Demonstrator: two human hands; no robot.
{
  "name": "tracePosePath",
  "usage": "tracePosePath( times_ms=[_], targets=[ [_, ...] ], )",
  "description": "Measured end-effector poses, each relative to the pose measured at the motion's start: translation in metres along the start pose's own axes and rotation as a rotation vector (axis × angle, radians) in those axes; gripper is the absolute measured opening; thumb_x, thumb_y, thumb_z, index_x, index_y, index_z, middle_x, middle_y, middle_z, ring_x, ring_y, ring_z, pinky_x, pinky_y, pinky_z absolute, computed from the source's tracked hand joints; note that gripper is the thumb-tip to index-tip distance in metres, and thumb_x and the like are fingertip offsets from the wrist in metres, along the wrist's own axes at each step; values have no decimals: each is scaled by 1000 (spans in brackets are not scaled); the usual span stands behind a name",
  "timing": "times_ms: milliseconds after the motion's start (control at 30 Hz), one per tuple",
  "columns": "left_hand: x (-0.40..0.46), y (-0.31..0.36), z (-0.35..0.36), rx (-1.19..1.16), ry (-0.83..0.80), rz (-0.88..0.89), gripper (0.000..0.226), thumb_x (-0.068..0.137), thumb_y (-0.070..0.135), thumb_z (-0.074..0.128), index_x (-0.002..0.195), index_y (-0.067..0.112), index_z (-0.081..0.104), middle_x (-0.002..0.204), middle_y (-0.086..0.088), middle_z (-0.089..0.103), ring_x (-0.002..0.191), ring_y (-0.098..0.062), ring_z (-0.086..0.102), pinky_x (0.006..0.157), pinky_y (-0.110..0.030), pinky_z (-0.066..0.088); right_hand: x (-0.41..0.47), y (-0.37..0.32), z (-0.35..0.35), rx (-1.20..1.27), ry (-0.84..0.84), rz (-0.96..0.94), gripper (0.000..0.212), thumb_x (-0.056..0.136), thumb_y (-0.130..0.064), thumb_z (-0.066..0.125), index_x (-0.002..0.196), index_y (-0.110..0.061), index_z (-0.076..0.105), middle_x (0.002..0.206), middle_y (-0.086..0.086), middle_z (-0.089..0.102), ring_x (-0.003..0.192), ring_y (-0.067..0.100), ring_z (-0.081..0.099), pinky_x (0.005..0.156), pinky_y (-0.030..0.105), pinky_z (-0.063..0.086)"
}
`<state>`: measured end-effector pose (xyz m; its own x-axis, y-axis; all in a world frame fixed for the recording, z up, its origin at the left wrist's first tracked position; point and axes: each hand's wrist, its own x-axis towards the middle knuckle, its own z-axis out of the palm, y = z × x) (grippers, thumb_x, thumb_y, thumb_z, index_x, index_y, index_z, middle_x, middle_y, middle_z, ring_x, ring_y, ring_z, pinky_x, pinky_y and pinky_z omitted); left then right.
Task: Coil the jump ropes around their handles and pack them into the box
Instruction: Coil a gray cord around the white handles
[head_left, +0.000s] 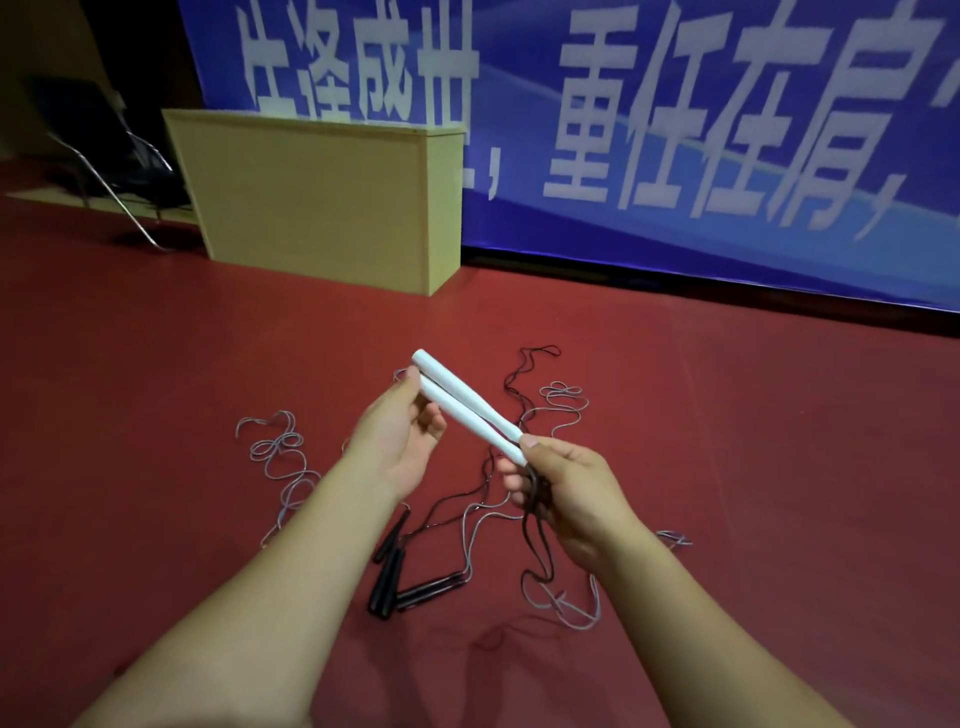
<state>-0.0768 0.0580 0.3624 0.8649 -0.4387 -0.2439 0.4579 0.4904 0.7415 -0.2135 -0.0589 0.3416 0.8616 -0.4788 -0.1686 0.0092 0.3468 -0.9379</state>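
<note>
holding two white handles side by side above red floor: left hand fingers touch far ends, right hand pinches near ends plus dark rope. black handles lie on floor below.

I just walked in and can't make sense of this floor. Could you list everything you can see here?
white handles: two, white, held side by side above the floor
black handles: several, black, on the floor below the hands
ropes: several, grey and dark, loose on the floor
floor: one, red
cabinet: one, pale wood, by the banner
banner: one, blue, white writing, behind
chair: one, dark, far left
left hand: grips white handles' far end
right hand: pinches near end, dark rope
</note>
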Motion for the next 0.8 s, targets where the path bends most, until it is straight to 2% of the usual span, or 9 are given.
tracePosePath(
  times_ms=[67,167,233,333,400,467,533,800],
  targets=[
    [-5,-11,2,86,-89,-41,19,95,35,58,95,16,62,74,3,55,57,-6,50,55,-20,47,0,1,1,51,34,-6,15,98,-12,55,102,-3,66,75,12,70,55,13,60,57,25,51],
    [-13,-32,6,328,-230,-203,34,91,46,59,101,13,65,80,-3,59,69,-15,56,70,-32,46,3,3,1,68,81,1,14,97,-9,55,99,-2,67,74,13,69,54,14,59,55,25,50],
    [-13,-42,9,375,-293,-265,36,93,44,57,102,10,64,82,-9,59,67,-19,57,72,-35,49,7,6,-1,46,95,14,15,97,-6,53,96,-2,67,74,13,68,53,14,60,53,24,50],
    [-6,-47,8,331,-240,-207,22,100,27,52,102,8,63,89,-11,67,67,-20,59,66,-34,50,11,11,-3,-53,48,44,19,98,-9,52,97,-1,69,79,15,70,56,16,62,54,25,51],
    [6,-45,3,277,-216,-178,20,101,21,50,108,7,61,96,-9,72,77,-22,66,72,-35,53,16,15,-2,-113,20,82,19,99,-12,52,97,-2,68,80,15,71,59,19,63,56,26,52],
    [14,-43,-2,216,-219,-171,21,102,20,48,112,6,59,98,-10,74,85,-23,71,78,-38,56,19,18,-2,-144,17,117,17,99,-13,52,95,-5,66,79,15,71,59,22,64,56,27,53],
    [20,-40,-6,179,-212,-164,21,103,20,46,114,7,58,101,-13,74,89,-24,72,78,-38,57,22,21,-1,-160,22,136,17,100,-13,50,95,-5,64,77,16,70,58,23,64,54,28,53],
    [33,-46,-9,153,-189,-163,17,103,20,46,115,13,55,105,-18,71,88,-27,73,80,-39,57,37,30,9,-229,4,140,21,101,-15,48,93,-8,66,71,13,68,54,20,62,52,26,50]
  ],
)
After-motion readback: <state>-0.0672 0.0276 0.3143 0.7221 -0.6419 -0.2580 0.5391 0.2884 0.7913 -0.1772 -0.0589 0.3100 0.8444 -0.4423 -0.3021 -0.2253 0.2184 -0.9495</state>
